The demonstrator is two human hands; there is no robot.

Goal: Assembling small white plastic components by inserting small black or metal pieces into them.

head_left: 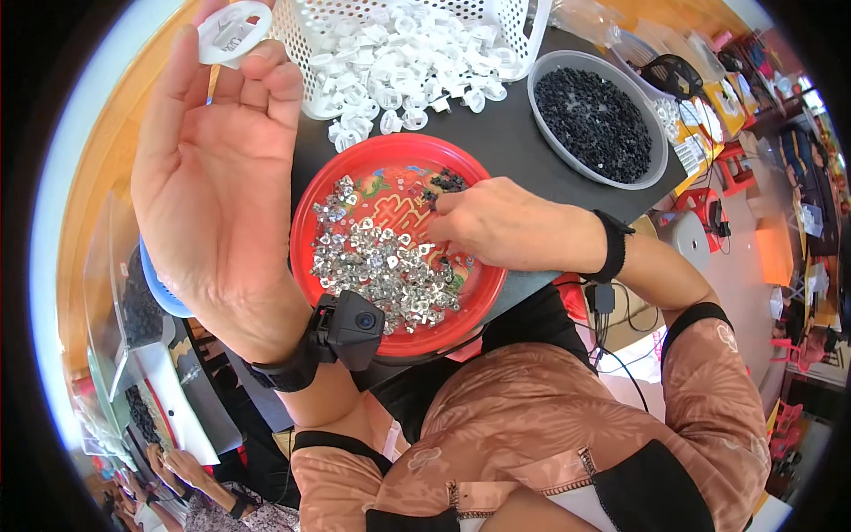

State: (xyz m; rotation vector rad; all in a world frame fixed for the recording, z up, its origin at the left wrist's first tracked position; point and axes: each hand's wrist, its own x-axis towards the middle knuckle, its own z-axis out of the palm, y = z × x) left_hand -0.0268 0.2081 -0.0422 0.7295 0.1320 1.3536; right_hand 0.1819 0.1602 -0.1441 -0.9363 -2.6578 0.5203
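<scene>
My left hand (pixel 226 168) is raised at the upper left, palm showing, its fingers closed on a white round plastic part (pixel 235 32) with a raised middle. Bent over the right side of a red round tray (pixel 310 191), my right hand (pixel 487 222) has its fingers curled together. Whatever sits between those fingertips is hidden. Many small shiny metal pieces (pixel 381 270) lie heaped in the tray, mostly left and near. Beside my right fingers is a small group of black pieces (pixel 446 182).
A white perforated basket (pixel 301 44) of white plastic parts (pixel 408 53) stands behind the tray; some parts spill onto the dark table (pixel 505 142). At the far right is a grey bowl (pixel 656 160) of black pieces. Another person's hands (pixel 182 465) work at lower left.
</scene>
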